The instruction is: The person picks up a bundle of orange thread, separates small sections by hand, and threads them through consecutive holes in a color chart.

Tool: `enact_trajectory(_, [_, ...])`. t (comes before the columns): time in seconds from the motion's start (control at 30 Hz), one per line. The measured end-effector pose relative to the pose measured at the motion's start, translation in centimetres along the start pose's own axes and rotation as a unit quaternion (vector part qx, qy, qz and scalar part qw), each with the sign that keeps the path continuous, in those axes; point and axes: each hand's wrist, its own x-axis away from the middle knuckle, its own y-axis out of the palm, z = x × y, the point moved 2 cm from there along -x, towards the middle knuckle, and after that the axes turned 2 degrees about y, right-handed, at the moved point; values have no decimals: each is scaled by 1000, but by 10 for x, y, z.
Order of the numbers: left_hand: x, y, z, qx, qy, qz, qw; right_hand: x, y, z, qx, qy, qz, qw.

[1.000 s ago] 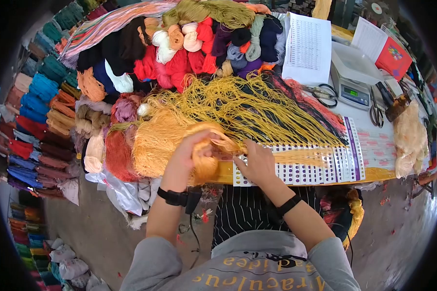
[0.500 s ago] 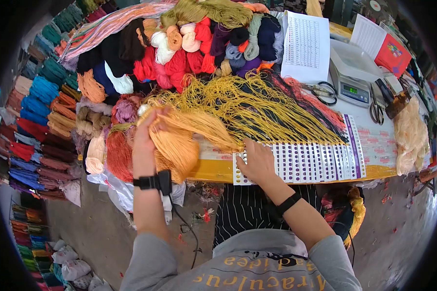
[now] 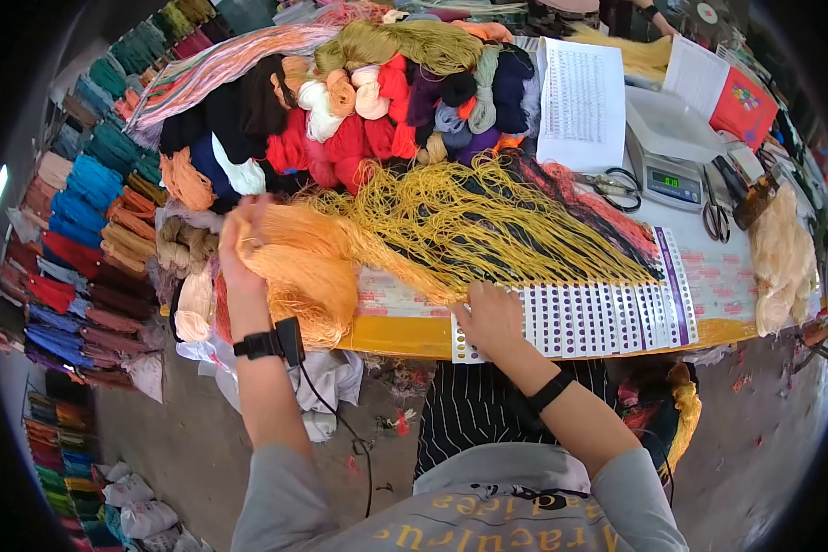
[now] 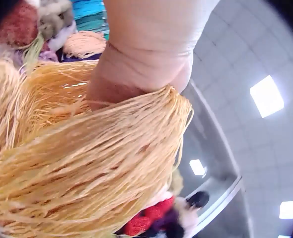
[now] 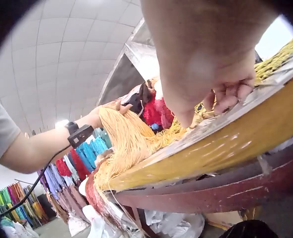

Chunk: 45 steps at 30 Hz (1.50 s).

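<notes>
In the head view, my left hand [image 3: 241, 247] holds the far end of a thick bundle of light orange thread [image 3: 305, 262], raised at the left of the table. The left wrist view shows those strands [image 4: 97, 158] draped over the hand, its fingers hidden. At the table's front, my right hand [image 3: 493, 320] pinches the narrow end of the same thread, by the top left corner of the white punched cards [image 3: 575, 317]. Curled fingers show on that right hand [image 5: 226, 94] in the right wrist view. Golden-yellow threads [image 3: 451, 230] fan out behind the cards.
Coloured skeins [image 3: 350, 129] are heaped at the back. Black-handled scissors [image 3: 624, 187], a digital scale [image 3: 667, 184] and a printed sheet [image 3: 580, 101] lie to the right. A yellow-taped table edge [image 3: 396, 339] runs along the front. Cables hang from the wrist cameras.
My left hand has moved left and away from the right hand, drawing the light orange thread out into a long bundle. The right hand has stayed by the cards' corner.
</notes>
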Motion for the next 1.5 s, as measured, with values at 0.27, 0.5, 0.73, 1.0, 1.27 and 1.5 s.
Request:
enact_trajectory(0.27, [49, 20, -51, -214, 143, 176, 950, 4, 6, 2, -104, 11, 75, 992])
enact_trajectory(0.5, [65, 84, -116, -394, 17, 10, 919, 11, 5, 0, -133, 3, 77, 988])
enact_trajectory(0.73, [50, 91, -167, -629, 162, -133, 748, 10, 6, 2, -144, 4, 83, 986])
enact_trajectory(1.0, [35, 74, -198, -636, 116, -139, 750, 11, 4, 0, -137, 15, 76, 988])
enact_trajectory(1.27, [24, 63, -201, -720, 163, -97, 668, 11, 3, 1, -139, 20, 69, 988])
enact_trajectory(1.5, [18, 19, -181, -627, -103, 11, 772, 13, 2, 1, -154, 34, 59, 986])
